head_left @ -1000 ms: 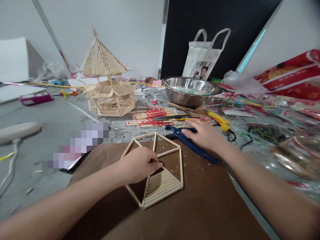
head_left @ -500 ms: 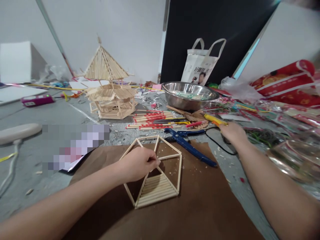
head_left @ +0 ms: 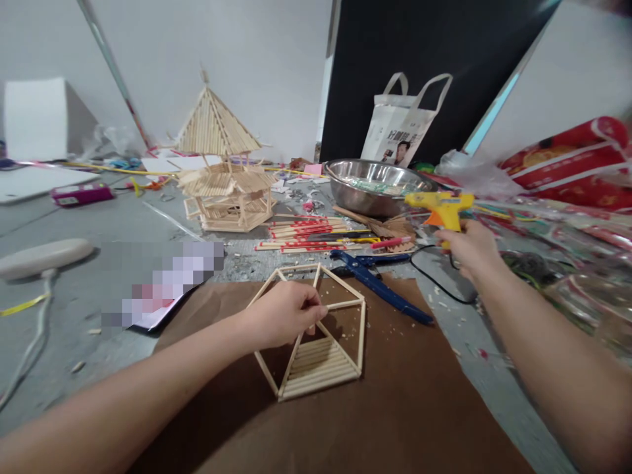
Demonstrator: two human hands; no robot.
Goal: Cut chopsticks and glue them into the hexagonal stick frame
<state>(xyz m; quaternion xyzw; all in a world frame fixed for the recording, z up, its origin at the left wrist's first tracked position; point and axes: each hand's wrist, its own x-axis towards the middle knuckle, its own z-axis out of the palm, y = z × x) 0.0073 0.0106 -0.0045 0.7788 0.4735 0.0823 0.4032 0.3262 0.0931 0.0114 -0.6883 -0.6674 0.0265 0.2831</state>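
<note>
My right hand (head_left: 469,247) grips the handle of a yellow hot glue gun (head_left: 447,201), raised at the right with its nozzle pointing left. A black cord hangs from it. My left hand (head_left: 289,313) is pinched closed over the centre of a hexagonal frame of wooden sticks (head_left: 362,336); whatever lies between the fingertips is hidden. One triangular section of the frame is filled with parallel sticks (head_left: 318,365). Brown paper (head_left: 405,415) lies under the frame. Blue-handled cutters (head_left: 390,293) rest at the paper's upper right edge.
A stick-built pavilion (head_left: 224,174) stands behind at the left. Red-marked chopsticks (head_left: 301,236) and a pen lie past the frame. A metal basin (head_left: 380,187), a white tote bag (head_left: 402,128) and a red package (head_left: 567,164) are farther back. A purple box (head_left: 82,195) lies left.
My right hand has lifted the glue gun, which now shows whole, its nozzle pointing left. The left hand stays at the frame's centre. The whole view has shifted slightly.
</note>
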